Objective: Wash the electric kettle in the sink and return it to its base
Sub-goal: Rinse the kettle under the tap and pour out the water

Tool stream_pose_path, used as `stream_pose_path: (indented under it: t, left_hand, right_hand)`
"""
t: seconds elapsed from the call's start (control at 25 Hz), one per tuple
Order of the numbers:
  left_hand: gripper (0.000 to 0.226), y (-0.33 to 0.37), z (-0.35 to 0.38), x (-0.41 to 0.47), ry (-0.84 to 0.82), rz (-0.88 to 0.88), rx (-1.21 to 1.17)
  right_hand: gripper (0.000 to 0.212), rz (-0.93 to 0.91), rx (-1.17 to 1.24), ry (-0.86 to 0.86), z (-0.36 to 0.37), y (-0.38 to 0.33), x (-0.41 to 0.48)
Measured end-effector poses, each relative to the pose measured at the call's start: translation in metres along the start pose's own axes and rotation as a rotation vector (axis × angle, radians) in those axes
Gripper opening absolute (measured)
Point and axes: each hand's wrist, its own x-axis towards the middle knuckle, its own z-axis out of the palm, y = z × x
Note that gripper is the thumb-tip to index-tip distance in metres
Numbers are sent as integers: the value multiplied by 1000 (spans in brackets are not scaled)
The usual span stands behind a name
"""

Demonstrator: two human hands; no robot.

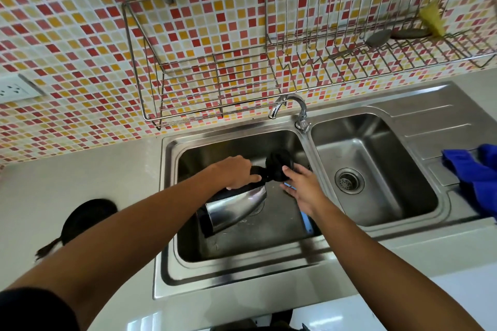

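The steel electric kettle (pixel 234 208) lies tilted on its side inside the left sink basin (pixel 242 247), its black bottom toward me and its black lid (pixel 278 166) swung open at the far end. My left hand (pixel 236 174) is shut on the kettle's black handle. My right hand (pixel 301 185) rests at the kettle's mouth beside the lid, with something blue partly showing under the fingers; I cannot tell what it grips. The round black kettle base (pixel 86 219) sits on the counter to the left, its cord trailing toward me.
The tap (pixel 291 106) stands behind the divider, spout over the left basin, no water visible. The right basin (pixel 376 169) has a drain. A blue cloth (pixel 476 180) lies on the drainboard. A wire rack (pixel 269 62) hangs overhead. A wall socket (pixel 16 88) is far left.
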Motion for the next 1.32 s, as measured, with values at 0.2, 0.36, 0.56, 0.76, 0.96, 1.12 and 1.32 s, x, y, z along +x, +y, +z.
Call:
stream_pose_path:
  t: [0.2, 0.36, 0.56, 0.76, 0.96, 1.12, 1.32]
  left_hand:
    - [45, -16, 37, 6, 54, -58, -323]
    - [46, -26, 71, 20, 103, -58, -478]
    - [41, -44, 102, 44, 89, -129, -623]
    - [23, -46, 105, 61, 45, -286, -952]
    - [24, -49, 56, 70, 225, -454, -1621]
    - [36, -47, 35, 68, 79, -345, -1469]
    - [21, -50, 31, 65, 91, -322, -1320]
  right_hand:
    - [9, -55, -194, 13, 4, -26, 24]
    - [11, -80, -301, 28, 8, -29, 42]
    - [21, -96, -356, 5, 18, -29, 53]
    - [20, -179, -486, -44, 26, -17, 59]
    - [35, -243, -671, -69, 35, 3, 60]
    - [40, -198, -649, -131, 29, 18, 47]
    - [36, -70, -619, -307, -1, -10, 50]
